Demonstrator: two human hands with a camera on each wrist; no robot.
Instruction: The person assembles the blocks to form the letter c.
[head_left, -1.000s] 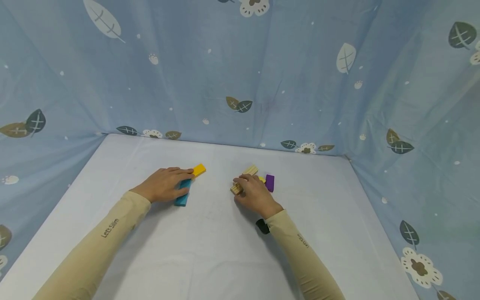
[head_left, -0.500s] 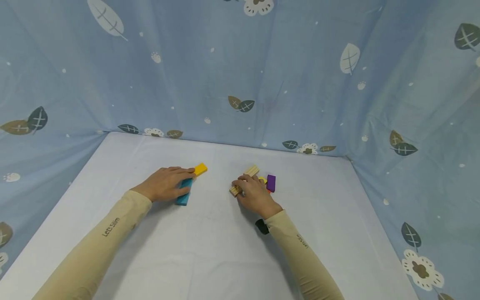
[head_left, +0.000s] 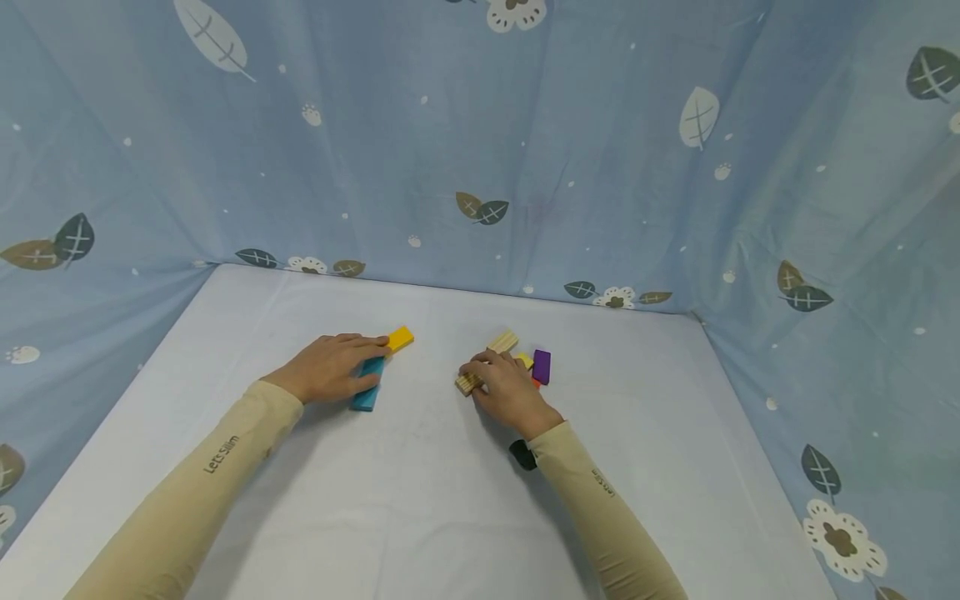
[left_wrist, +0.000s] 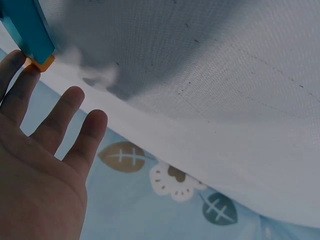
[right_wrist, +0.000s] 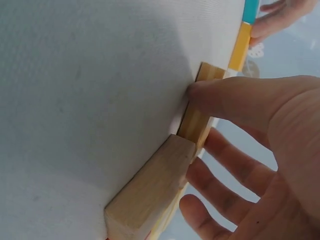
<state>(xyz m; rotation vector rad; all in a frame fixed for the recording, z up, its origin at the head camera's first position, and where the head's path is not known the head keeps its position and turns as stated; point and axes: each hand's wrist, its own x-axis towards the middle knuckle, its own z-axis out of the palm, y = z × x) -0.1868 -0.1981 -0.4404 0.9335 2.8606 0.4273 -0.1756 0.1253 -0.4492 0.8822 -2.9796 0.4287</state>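
In the head view, my left hand (head_left: 330, 369) rests with thumb and fingertips on a blue block (head_left: 364, 397), right where it meets an orange-yellow block (head_left: 401, 338). Seen from the left wrist, two fingertips touch the orange-yellow block's end (left_wrist: 46, 64) and the other fingers extend loosely. My right hand (head_left: 512, 392) pinches a brown striped wooden block (right_wrist: 212, 73), its thumb along one side and fingers on the other. A pale wooden block (right_wrist: 150, 190) adjoins that block's end. The right hand partly covers the pieces beneath it.
Just right of the right hand lie a purple block (head_left: 542, 367), a yellow block (head_left: 524, 359) and a red piece (head_left: 536, 384). A black object (head_left: 522, 455) shows at the right wrist. The white tabletop (head_left: 420, 483) meets a patterned blue curtain (head_left: 375, 167).
The right hand has moved slightly left and toward the person with the brown striped wooden block. More of the red piece shows beside it. The left hand has stayed on the blue block.
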